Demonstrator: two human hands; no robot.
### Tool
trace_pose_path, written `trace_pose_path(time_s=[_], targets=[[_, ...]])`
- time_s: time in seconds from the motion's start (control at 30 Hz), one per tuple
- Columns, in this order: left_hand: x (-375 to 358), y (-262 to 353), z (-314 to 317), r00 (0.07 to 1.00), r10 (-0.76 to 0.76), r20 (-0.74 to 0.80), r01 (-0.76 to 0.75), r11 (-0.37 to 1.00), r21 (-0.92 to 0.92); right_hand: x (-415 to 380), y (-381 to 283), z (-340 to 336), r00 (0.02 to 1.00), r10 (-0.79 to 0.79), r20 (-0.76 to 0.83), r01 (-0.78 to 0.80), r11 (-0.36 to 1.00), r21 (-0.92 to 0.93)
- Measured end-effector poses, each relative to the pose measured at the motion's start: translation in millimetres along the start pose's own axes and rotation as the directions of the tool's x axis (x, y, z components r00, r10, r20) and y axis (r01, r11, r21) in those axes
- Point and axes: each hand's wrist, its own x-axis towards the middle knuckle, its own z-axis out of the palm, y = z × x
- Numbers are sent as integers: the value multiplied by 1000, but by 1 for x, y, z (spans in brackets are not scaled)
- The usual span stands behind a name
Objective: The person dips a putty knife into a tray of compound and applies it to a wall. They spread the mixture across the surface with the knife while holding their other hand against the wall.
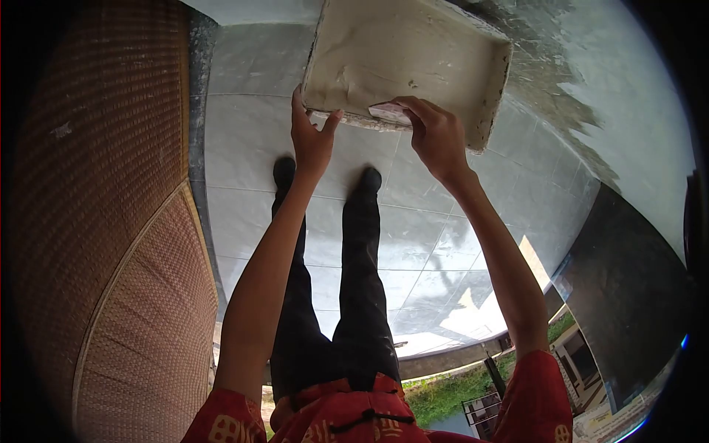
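Note:
A wide, shallow tray [480, 133] with a crusted rim holds smooth beige paste [406, 52] at the top of the view. My left hand [313, 140] is at the tray's near left corner, thumb and fingers apart around the edge, gripping it. In my right hand [437, 136] is a small flat scraper [389, 111], pinched between thumb and fingers. The scraper lies at the tray's near rim, its far part against the paste. My right hand hides part of the scraper.
Grey floor tiles [244, 148] lie below the tray, with my legs and dark shoes over them. Woven panels [148, 317] stand at the left. A partly coated wall [628, 96] rises at the right, above a dark panel [628, 295].

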Motion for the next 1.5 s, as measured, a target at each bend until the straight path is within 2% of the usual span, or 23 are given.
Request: trace_pose_path(time_s=[0.1, 0.2, 0.23, 0.27, 0.3, 0.33, 0.37, 0.43, 0.47, 0.53, 0.57, 0.63, 0.67, 0.73, 0.77, 0.9, 0.97, 1.03, 1.17, 1.23, 1.43, 1.5], targets=[[1, 2, -2, 999, 35, 10, -35, 999, -5, 10, 5, -7, 1000, -1, 19, 0, 999, 45], [3, -2, -5, 995, 86, 49, -86, 996, -1, 24, 14, -19, 992, 66, 105, -73, 995, 70], [3, -4, -7, 995, 92, 40, -96, 990, 104, 25, 15, -24, 993, 66, 98, -72, 995, 67], [4, -5, -9, 994, 100, 30, -105, 973, 207, 26, 16, -28, 990, 124, 65, -133, 980, 149], [3, 1, -13, 993, 109, 33, -113, 972, 205, 27, 17, -33, 982, 184, 37, -188, 955, 231], [2, 8, -18, 988, 153, 21, -153, 958, 243, 28, 23, -35, 963, 252, 93, -269, 896, 354], [1, 16, -22, 980, 199, 10, -193, 940, 281, 26, 25, -42, 965, 248, 80, -260, 899, 353], [2, 38, -30, 960, 280, 22, -273, 911, 308, 24, 7, -66, 877, 434, 207, -456, 616, 643], [3, 51, -34, 952, 303, 33, -292, 877, 382, 24, -4, -79, 885, 427, 188, -438, 624, 647], [8, 90, -38, 922, 384, 54, -363, 803, 473, 25, -31, -105, 874, 434, 217, -378, 327, 866], [13, 111, -42, 911, 409, 54, -385, 797, 466, 29, -45, -117, 884, 426, 192, -353, 339, 872], [18, 158, -45, 858, 506, 88, -479, 727, 492, 34, -71, -144, 904, 409, 121, -205, 168, 964], [20, 183, -46, 840, 536, 87, -506, 714, 484, 36, -87, -159, 913, 397, 88, -173, 182, 968], [20, 237, -51, 749, 652, 118, -623, 632, 460, 41, -120, -192, 918, 396, -2, -55, 134, 989], [19, 264, -53, 718, 686, 115, -653, 608, 452, 43, -135, -210, 925, 378, -44, -13, 148, 989], [13, 371, -62, 493, 860, 132, -811, 399, 428, 49, -195, -286, 910, 367, -193, 130, 190, 973], [9, 423, -64, 379, 916, 131, -863, 299, 406, 51, -223, -325, 863, 436, -256, 208, 154, 966], [3, 474, -64, 271, 954, 130, -901, 204, 383, 49, -243, -360, 838, 429, -337, 277, 199, 940], [-19, 563, -60, 113, 987, 116, -922, 61, 383, 42, -278, -429, 797, 397, -455, 379, 257, 889], [-32, 602, -57, 3, 994, 109, -926, -38, 376, 39, -288, -459, 768, 374, -520, 435, 290, 852], [-72, 692, -41, -189, 980, 68, -896, -200, 397, 15, -303, -531, 691, 319, -649, 562, 328, 759], [-83, 710, -30, -215, 975, 57, -889, -219, 402, 8, -297, -550, 691, 308, -654, 576, 313, 756]])
